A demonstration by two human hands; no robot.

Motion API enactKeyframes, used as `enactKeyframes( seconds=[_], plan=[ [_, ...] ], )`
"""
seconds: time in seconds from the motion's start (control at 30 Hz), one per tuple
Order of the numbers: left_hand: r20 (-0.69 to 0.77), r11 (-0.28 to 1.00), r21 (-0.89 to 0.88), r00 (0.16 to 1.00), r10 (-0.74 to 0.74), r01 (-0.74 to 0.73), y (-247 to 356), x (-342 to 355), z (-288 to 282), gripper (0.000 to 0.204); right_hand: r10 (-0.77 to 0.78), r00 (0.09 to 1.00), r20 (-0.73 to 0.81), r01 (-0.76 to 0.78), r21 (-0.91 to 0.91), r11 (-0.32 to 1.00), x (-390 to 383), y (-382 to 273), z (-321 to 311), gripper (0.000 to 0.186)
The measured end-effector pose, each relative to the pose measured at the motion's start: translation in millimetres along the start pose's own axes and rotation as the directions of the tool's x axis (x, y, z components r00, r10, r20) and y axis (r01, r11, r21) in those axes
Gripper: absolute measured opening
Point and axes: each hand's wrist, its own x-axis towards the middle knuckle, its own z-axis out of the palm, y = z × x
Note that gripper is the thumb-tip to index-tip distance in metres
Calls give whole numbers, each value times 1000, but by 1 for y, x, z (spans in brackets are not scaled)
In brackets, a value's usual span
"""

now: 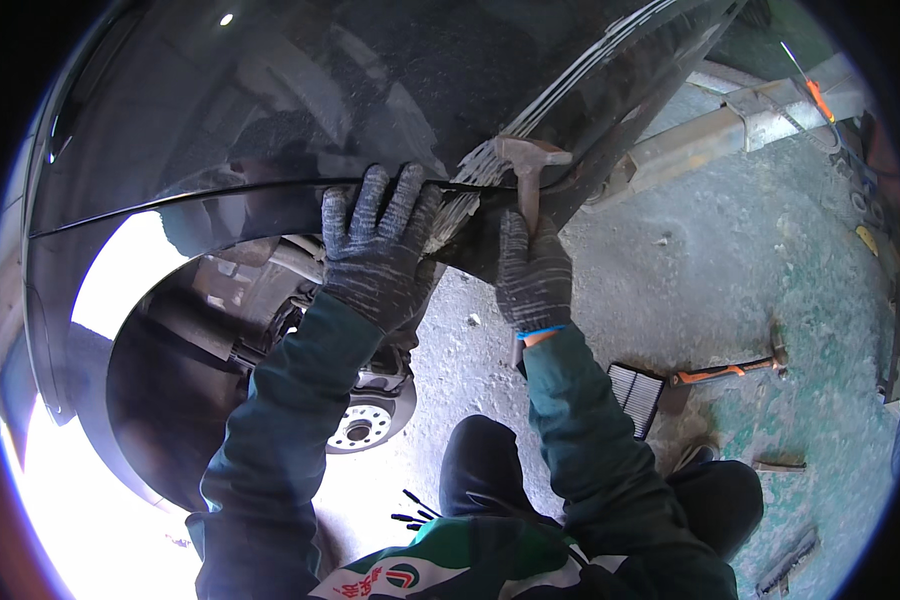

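Note:
My left hand (378, 245), in a grey striped knit glove, lies with its fingers apart on the lower edge of a dark car body panel (270, 110), above the wheel arch. In the same kind of glove, my right hand (536, 275) is wrapped round the handle of a hammer (530, 154). The hammer's rusty head is up, close to the panel's corner; whether it touches the panel I cannot tell. Between my hands a pale, scraped strip (478, 168) runs up the panel along a crease.
Below the arch sits a bare wheel hub (359, 427). On the worn floor at right lie a black-framed ribbed panel (634, 397) and an orange-handled hammer (725, 372). A metal beam (695, 148) crosses the upper right, with an orange-handled tool (820, 101) on it.

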Motion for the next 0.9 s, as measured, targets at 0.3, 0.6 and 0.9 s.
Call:
enactKeyframes(
  seconds=[0.3,0.6,0.9],
  plan=[
    [49,1000,7,999,6,-6,1,-1,-4,80,46,998,-47,-42,84,996,6,12,2,47],
    [50,1000,-3,999,-5,6,1,2,-5,79,109,994,-18,-103,204,974,15,16,1,44],
    [47,1000,1,999,-1,1,0,-1,-2,80,49,999,-24,-41,267,963,5,15,-2,46]
  ],
)
